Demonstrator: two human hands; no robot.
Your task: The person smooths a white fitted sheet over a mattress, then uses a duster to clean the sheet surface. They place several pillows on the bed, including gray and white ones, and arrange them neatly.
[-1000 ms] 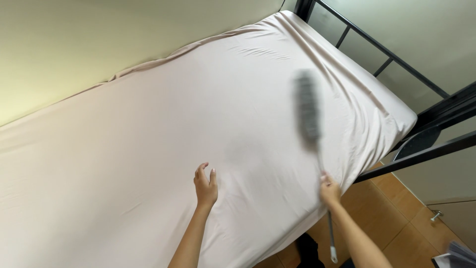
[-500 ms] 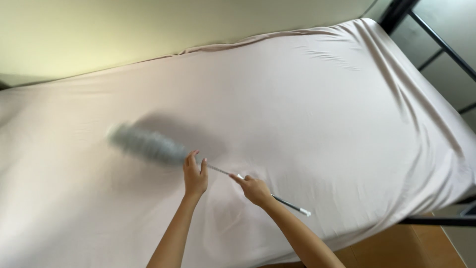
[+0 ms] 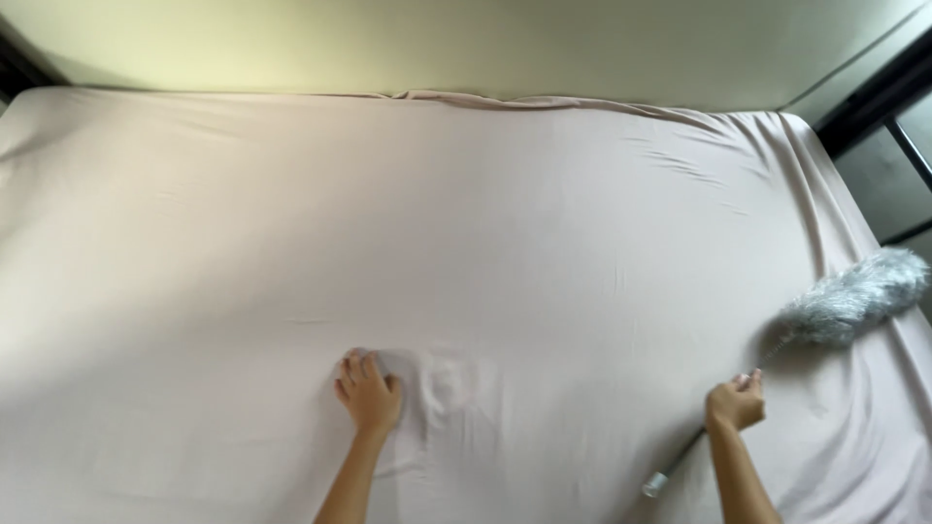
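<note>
Nearest to me, my left hand lies palm down on the sheet, fingers together and pressing flat; it holds nothing, and the small creases bunched just to its right suggest it is pinning the cloth so it stays taut. My right hand sits further along the near edge, well apart from the left, closed around the thin handle of the duster. The grip is partway up the handle, so the butt end pokes out below and behind the wrist while the shaft runs up and to the right, which I judge gives a long reach with a light wrist. The fluffy grey head of the duster rests at the far right side of the mattress, touching or just above the sheet there; I cannot tell which, as the head is a little soft in the picture. Beyond the hands the sheet spreads pale and mostly smooth across the whole bed, with a few wrinkles toward the right corner where the cloth is pulled over the mattress edge. Behind the duster head a dark bed frame stands at the right end of the mattress. Farthest off, a plain wall meets the far edge of the sheet.
</note>
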